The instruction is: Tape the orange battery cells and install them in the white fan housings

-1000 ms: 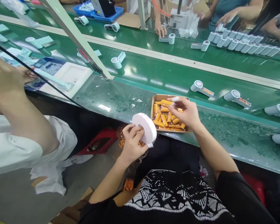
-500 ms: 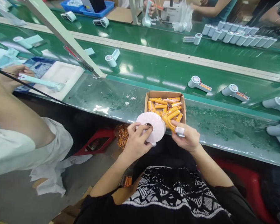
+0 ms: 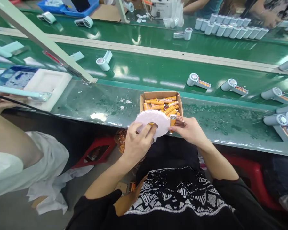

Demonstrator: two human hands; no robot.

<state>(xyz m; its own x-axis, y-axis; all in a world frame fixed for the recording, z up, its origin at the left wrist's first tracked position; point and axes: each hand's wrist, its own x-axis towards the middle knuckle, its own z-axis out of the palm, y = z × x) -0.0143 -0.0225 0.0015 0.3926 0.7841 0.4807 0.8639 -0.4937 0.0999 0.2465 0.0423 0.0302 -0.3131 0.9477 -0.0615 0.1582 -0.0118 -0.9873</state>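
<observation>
Tape roll (image 3: pixel 162 118) mid-frame, left hand (image 3: pixel 138 142) gripping it through the centre. Right hand (image 3: pixel 190 130) pinches orange cell (image 3: pixel 172 121) at roll's right edge, contact unclear. Cardboard box (image 3: pixel 158 95) just above, on counter (image 3: pixel 105 103).

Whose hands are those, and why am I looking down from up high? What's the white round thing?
There's no robot here, just a person working with bare hands. One camera, worn on that person's head, took all the pictures, so you look down as they do.

The left hand holds the white roll, with fingers at the hole in its middle. It looks a bit like a roll of tape. The right hand pinches an orange cylinder close beside it.

Behind them, a cardboard box full of more orange cylinders sits on the bench. Farther back, pale parts with round ends lie on a long green surface. The arm at the left edge is somebody else's.
</observation>
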